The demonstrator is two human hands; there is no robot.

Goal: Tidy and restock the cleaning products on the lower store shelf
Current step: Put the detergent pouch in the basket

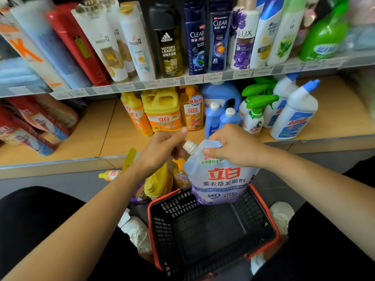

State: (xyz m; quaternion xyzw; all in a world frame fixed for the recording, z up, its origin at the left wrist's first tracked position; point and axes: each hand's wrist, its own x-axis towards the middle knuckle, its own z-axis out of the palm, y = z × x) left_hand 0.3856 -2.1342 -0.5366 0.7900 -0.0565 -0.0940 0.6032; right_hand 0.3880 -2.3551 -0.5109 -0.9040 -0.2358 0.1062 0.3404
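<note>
- Wood-toned lower shelf (113, 126) runs across at 12 o'clock, stocked with yellow jugs (162, 110), two small blue bottles (213, 118) and spray bottles (253, 116), with bare board left at 9 o'clock.
- A person crouches before it, holding a lavender refill pouch (221, 179) upright in the air; its bottom hangs just over the 12 o'clock rim of a black basket (207, 232).
- Right hand (237, 147) grips the pouch's top edge, its fingers curled over the flap.
- Left hand (160, 151) sits at 9 o'clock of the white cap (189, 146), thumb raised and fingers curled beside the spout; I cannot tell whether they actually pinch it.
- Risk, as I judge it: the pouch is soft and heavy, hanging from one corner, so it could sag and slip out.
- Swung forward carelessly, it may topple the blue bottles, which stand close together.
- Twisting the cap by accident could let liquid leak.
- Loose bottles on the floor (158, 183) at 10 o'clock of the basket could get kicked.
</note>
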